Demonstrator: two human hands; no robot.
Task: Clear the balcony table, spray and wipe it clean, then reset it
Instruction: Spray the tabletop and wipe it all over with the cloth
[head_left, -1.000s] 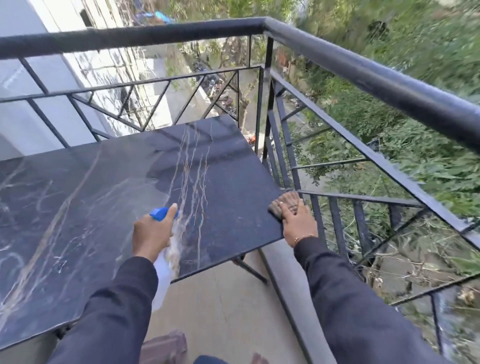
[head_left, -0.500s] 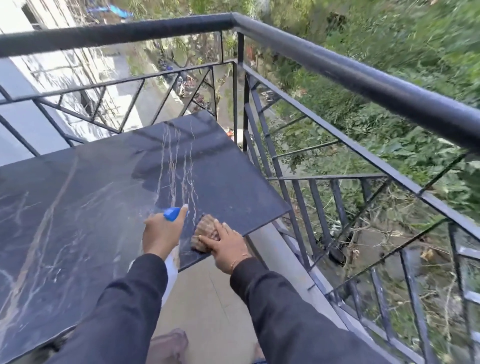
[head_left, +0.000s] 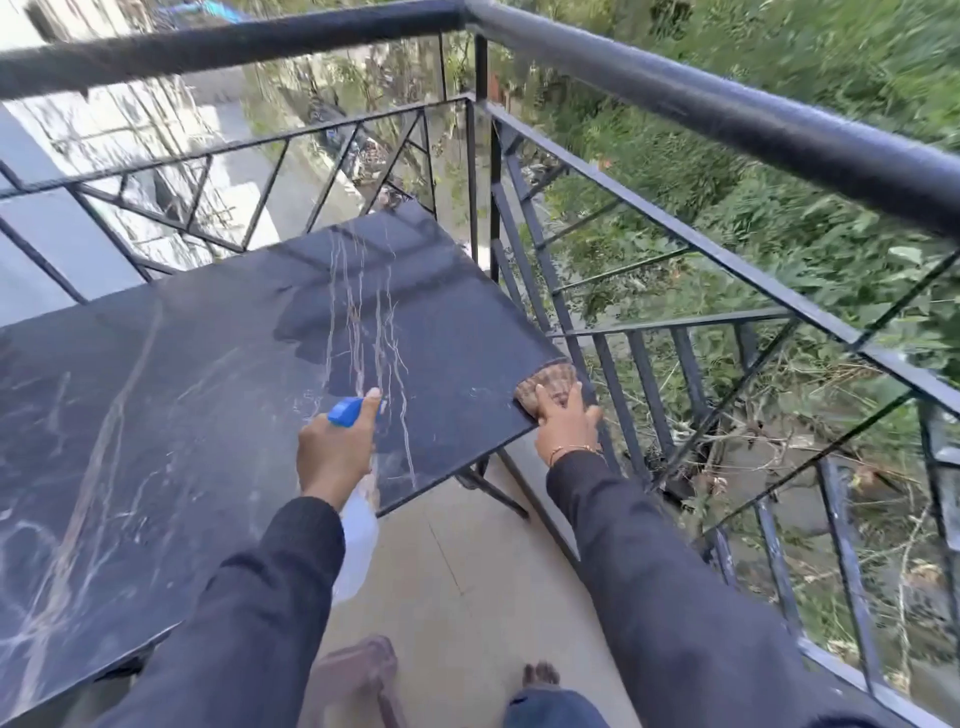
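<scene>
The dark marble-patterned table (head_left: 197, 395) fills the left and middle of the view, with a wet patch near its far right part. My left hand (head_left: 335, 449) grips a spray bottle (head_left: 358, 540) with a blue nozzle, held over the table's near edge; the white body hangs below my wrist. My right hand (head_left: 566, 421) presses a brown striped cloth (head_left: 545, 384) flat on the table's near right corner.
A black metal railing (head_left: 727, 119) wraps the balcony behind and to the right of the table, close to its right edge. Beige floor (head_left: 467, 571) lies below, with my bare foot (head_left: 540, 675) and a brown stool or sandal (head_left: 358, 670) near the bottom.
My right hand slid the cloth left along the near edge toward the bottle, then back right to the table's corner. My left hand kept holding the spray bottle in place.
</scene>
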